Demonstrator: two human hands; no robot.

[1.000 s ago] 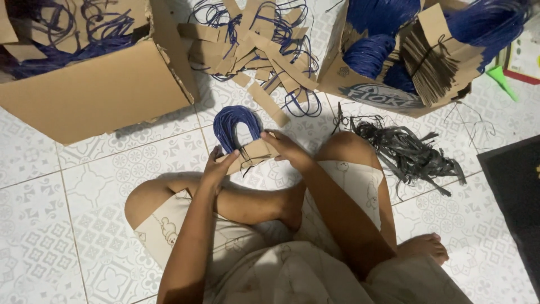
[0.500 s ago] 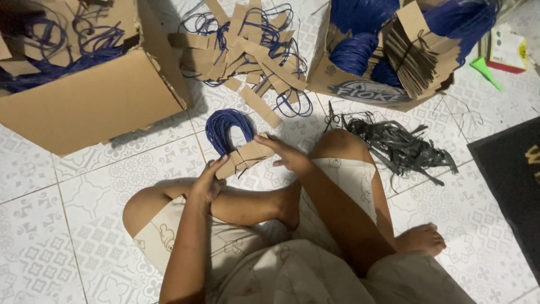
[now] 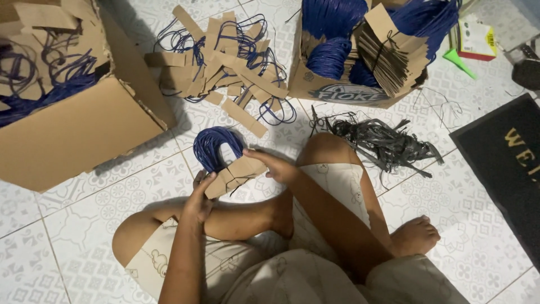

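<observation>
Cardboard strips, brown, a small stack with a bundle of blue cord loops arching from its far edge; held just above the tiled floor, in front of the person's crossed legs.

Left hand: grips the near left end of the stack, fingers curled around it, thumb on top.

Right hand: pinches the right end of the stack, fingers laid flat along its upper face.

Legs: folded, bare knees left and right of the hands, one bare foot resting on the tiles at the near right; pale printed shorts.

Black strands: a loose tangle on the floor, just beyond the right knee.

Loose pile: more brown cardboard strips with blue cord loops, scattered on the tiles beyond the hands, well apart from the held stack.

Large box: brown cardboard, far left, open, holding strips and blue cords in disorder.

Smaller box: far right, open, packed with coils of blue cord and a tied bundle of brown strips standing on edge.

Dark doormat: at the right edge, partly cut off by the frame.

Green scrap and a small red-edged packet: far right corner, beside the smaller box.
</observation>
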